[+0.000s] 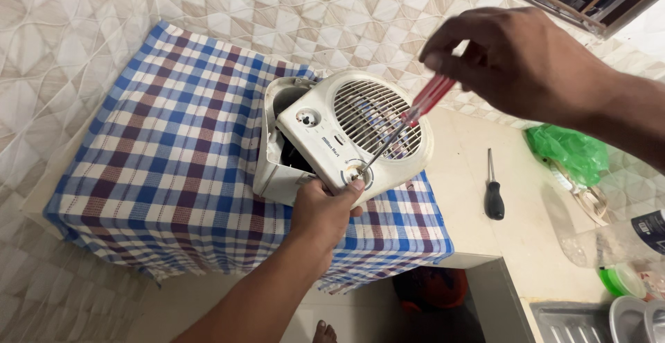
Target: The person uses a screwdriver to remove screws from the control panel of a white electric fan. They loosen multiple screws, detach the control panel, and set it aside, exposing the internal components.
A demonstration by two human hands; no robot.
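Near the middle of the frame a white fan heater [346,138] lay tilted on a blue, white and maroon checked cloth [173,142] that covered the left part of a pale counter [464,177]. Its front panel, with a round slatted grille and small knobs, stood pried apart from the rear shell, so that a dark gap showed along the panel's left edge. The left hand [322,211] came up from the bottom of the frame and gripped the heater's lower edge, fingers curled together under the casing and the thumb pressed against the front beside a round dial. The right hand [516,59] reached in from the upper right, its fingers closed together and pinching the clear red handle of a screwdriver [405,121]. The metal shaft slanted down and to the left, and its tip rested at the dial near the left thumb. A second screwdriver with a black handle [493,189] lay on the bare counter to the right of the heater, well apart from both hands. Farther right sat a crumpled green plastic bag [571,152], and a clear plastic bottle [609,242] lay at the right edge. In the lower right corner showed part of a steel sink [564,322]. Patterned beige tiles [83,24] filled the upper left.
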